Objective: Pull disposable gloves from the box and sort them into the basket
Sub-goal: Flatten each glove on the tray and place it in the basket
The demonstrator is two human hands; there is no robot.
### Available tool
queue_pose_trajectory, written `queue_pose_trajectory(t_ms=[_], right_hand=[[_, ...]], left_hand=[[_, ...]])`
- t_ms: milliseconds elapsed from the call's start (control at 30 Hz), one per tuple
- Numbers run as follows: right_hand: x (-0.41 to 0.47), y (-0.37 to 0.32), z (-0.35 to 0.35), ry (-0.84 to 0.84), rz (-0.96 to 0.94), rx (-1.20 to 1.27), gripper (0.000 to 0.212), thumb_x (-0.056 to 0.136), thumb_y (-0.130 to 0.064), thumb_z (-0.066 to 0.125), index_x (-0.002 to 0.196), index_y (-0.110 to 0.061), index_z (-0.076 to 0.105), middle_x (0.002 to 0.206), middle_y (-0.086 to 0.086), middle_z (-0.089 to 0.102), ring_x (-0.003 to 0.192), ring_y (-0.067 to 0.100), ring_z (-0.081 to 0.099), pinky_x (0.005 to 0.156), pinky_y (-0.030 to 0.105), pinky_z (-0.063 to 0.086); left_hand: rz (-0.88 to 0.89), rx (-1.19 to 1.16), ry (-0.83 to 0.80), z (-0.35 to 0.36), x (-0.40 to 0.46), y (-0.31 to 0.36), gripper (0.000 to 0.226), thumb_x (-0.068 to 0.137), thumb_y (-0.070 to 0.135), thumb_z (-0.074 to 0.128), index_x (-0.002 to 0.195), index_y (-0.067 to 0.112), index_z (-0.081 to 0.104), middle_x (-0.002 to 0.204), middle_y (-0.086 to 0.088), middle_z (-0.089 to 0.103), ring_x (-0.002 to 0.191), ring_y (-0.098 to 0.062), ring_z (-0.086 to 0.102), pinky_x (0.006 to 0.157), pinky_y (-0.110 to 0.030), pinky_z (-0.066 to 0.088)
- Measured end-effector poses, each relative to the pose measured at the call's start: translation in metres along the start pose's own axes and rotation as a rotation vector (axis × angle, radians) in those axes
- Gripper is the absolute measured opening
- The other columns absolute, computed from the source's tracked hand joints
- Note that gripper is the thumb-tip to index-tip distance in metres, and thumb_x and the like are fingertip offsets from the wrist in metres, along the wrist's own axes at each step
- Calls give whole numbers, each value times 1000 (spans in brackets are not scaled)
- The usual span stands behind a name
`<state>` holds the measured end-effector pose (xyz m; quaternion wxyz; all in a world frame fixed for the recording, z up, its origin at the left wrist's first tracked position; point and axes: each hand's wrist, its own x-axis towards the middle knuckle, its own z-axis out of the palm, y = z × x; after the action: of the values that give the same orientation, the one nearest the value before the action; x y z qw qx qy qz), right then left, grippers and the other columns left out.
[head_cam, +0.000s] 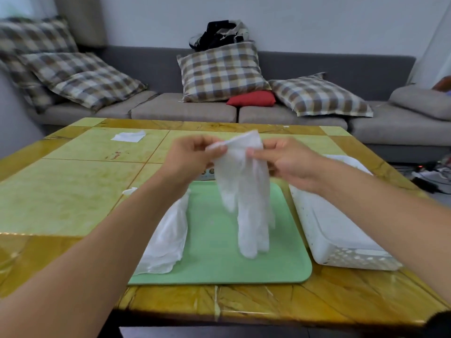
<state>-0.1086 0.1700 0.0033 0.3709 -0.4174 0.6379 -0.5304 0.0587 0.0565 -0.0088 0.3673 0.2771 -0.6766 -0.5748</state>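
A translucent white disposable glove hangs fingers-down above the green tray. My left hand pinches its cuff on the left, and my right hand pinches the cuff on the right. A pile of white gloves lies on the tray's left part, partly behind my left forearm. The white perforated basket stands right of the tray, under my right forearm. The glove box shows only as a sliver behind the hanging glove.
A loose white glove or tissue lies at the table's far left. A small white scrap sits by my left forearm. The yellow-green table ends at a grey sofa with checked cushions.
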Motion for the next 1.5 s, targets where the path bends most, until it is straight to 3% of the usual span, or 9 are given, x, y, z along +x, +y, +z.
queue_pose_trajectory(t_ms=[200, 333, 467, 600, 900, 1100, 1233, 1367, 1500], right_hand=[[-8, -22, -13, 49, -458, -291, 8, 86, -7, 77, 94, -7, 77, 80, -3, 74, 72, 4, 65, 70, 17, 53], [-7, 23, -11, -186, -379, -763, 2, 84, -10, 79, 86, -10, 78, 76, -3, 73, 63, 3, 59, 62, 18, 45], [-19, 51, -2, -594, -193, -1139, 10, 90, -19, 72, 98, -18, 79, 84, -13, 73, 69, -2, 61, 67, 13, 46], [-30, 48, 9, -783, -69, -1262, 15, 88, -19, 73, 102, -23, 77, 78, -17, 67, 72, 1, 60, 67, 16, 49], [-3, 46, 10, -552, 2, -1417, 56, 92, -43, 68, 141, -22, 54, 134, -3, 57, 119, 20, 54, 100, 37, 48], [23, 56, 15, -479, 93, -1541, 47, 90, -50, 68, 114, -11, 63, 112, 6, 64, 101, 26, 62, 90, 43, 53], [15, 32, 45, -309, -279, -1346, 35, 92, -40, 69, 119, -18, 67, 116, -5, 66, 107, 16, 62, 90, 36, 53], [-9, 27, 107, -576, -396, -1002, 43, 91, -42, 71, 130, -27, 64, 130, -12, 63, 115, 5, 58, 85, 9, 45], [-14, 47, 142, -692, -429, -1107, 34, 94, -33, 69, 126, -21, 67, 127, -6, 64, 116, 12, 58, 97, 27, 45]], left_hand=[[512, 382, -31, -15, -11, 34, 13, 83, 15, 81, 87, 26, 75, 84, 8, 77, 79, -10, 73, 74, -21, 57], [302, 605, -359, -21, -20, -10, 12, 81, 20, 84, 79, 29, 76, 80, 4, 76, 74, -22, 70, 79, -44, 59], [111, 852, -805, -18, -38, -50, 10, 81, 24, 84, 89, 25, 78, 83, 9, 75, 76, -7, 68, 75, -23, 55], [-40, 845, -970, -7, -47, -53, 23, 84, 38, 80, 101, 23, 77, 89, 13, 75, 81, 0, 68, 82, -20, 54], [64, 1176, -644, -18, -36, -64, 51, 69, 65, 80, 105, 31, 66, 97, 15, 59, 88, -2, 54, 83, -27, 50], [54, 1152, -694, -26, -37, -57, 66, 72, 61, 80, 128, 34, 57, 121, 16, 53, 109, -6, 53, 96, -29, 48], [144, 869, -312, -65, -15, -34, 32, 84, 40, 78, 111, 23, 72, 107, 12, 68, 90, -7, 67, 82, -27, 56], [138, 957, -167, -114, -9, -41, 9, 92, 28, 71, 96, 21, 75, 92, 11, 71, 81, -7, 67, 76, -26, 54], [24, 1036, -343, -130, -25, -48, 9, 89, 33, 75, 90, 25, 75, 83, 12, 71, 68, 2, 62, 61, -12, 45]])
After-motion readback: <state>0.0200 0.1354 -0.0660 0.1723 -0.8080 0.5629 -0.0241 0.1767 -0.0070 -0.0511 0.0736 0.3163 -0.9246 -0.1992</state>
